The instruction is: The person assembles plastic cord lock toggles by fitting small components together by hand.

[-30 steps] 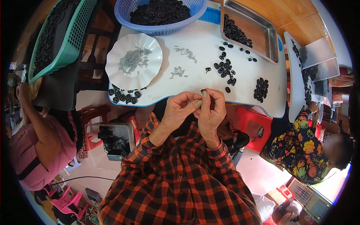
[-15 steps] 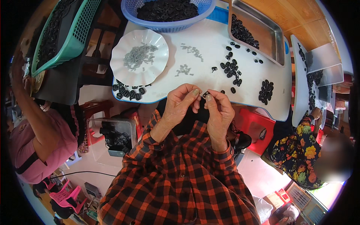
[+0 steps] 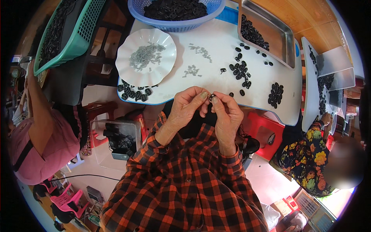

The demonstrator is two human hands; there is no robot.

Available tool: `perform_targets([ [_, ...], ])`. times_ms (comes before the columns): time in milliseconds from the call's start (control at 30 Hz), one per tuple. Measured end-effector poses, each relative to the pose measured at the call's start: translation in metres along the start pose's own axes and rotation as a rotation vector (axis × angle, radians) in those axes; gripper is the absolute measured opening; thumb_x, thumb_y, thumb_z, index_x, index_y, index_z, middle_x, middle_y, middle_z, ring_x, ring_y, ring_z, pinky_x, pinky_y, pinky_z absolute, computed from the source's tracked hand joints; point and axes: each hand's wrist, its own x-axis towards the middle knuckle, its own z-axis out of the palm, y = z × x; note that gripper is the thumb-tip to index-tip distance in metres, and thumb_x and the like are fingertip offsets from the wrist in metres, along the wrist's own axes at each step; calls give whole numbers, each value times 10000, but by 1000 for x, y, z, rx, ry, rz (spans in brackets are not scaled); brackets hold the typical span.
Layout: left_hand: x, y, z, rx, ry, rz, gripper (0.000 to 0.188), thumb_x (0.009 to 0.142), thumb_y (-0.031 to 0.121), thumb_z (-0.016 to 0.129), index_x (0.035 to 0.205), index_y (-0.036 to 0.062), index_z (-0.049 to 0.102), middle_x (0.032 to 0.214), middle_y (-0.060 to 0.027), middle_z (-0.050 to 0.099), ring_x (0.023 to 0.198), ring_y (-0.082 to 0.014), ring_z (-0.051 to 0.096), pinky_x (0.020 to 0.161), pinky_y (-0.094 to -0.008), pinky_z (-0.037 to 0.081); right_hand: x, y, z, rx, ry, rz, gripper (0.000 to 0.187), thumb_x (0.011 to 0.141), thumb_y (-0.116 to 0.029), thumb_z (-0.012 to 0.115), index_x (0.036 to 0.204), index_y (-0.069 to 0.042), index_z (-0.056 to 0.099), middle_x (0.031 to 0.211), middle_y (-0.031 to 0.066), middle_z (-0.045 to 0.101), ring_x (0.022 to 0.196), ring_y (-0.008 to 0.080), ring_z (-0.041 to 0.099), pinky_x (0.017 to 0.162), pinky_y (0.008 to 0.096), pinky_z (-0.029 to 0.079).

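Above the table's near edge, my right hand [image 3: 226, 112] pinches a small black oval plastic part [image 3: 211, 97] between thumb and fingers. My left hand [image 3: 189, 103] meets it there, thumb and index finger pinched together at the part. Whatever the left fingertips hold is too small to make out. Ahead lie two loose groups of small grey translucent pins [image 3: 192, 70]. More of these fill the middle of a white scalloped plate [image 3: 125, 71] on the left. Loose black oval parts [image 3: 240, 69] are scattered to the right of the pins.
A blue basket [image 3: 176, 26] of black parts stands at the back, with a metal tray [image 3: 286, 42] to its right. Other black parts lie in groups near the plate and at the right [image 3: 275, 94]. People sit on both sides, one beside a green basket [image 3: 83, 36].
My hands stay nearly in place, and the fingertips have drawn slightly closer together around the black part. The person at the left has shifted an arm.
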Motion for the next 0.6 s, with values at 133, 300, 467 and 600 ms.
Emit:
perform_targets([
  [133, 0, 1, 0, 10, -3, 5, 206, 963, 153, 515, 984, -36, 595, 773, -27, 594, 601, -65, 551, 502, -198, 478, 0, -1, 1, 25, 4, 7, 155, 874, -9, 605, 1018, 36, 641, 823, 25, 623, 681, 54, 509, 626, 181, 413],
  [300, 0, 1, -1, 20, -13, 14, 199, 959, 147, 524, 991, -35, 598, 778, -25, 597, 605, -64, 559, 505, -194, 483, 0, 0, -2, 57, -18, 0, 160, 873, -52, 632, 1020, 11, 643, 841, -3, 637, 698, 36, 514, 630, 174, 426],
  [467, 0, 2, 0, 65, -16, 37, 199, 960, 144, 521, 996, -36, 600, 781, -23, 596, 607, -61, 558, 506, -191, 481, 0, 2, -3, -7, -11, -20, 145, 871, -40, 631, 1006, 9, 645, 828, -7, 630, 699, 30, 508, 627, 166, 413],
  [600, -1, 6, 2, 184, -11, 91, 179, 958, 125, 519, 979, -30, 607, 774, -22, 593, 606, -57, 552, 507, -189, 474, -1, -2, -1, -164, 4, -111, 114, 864, -12, 629, 974, 8, 647, 828, -8, 618, 708, 33, 518, 636, 168, 415],
])
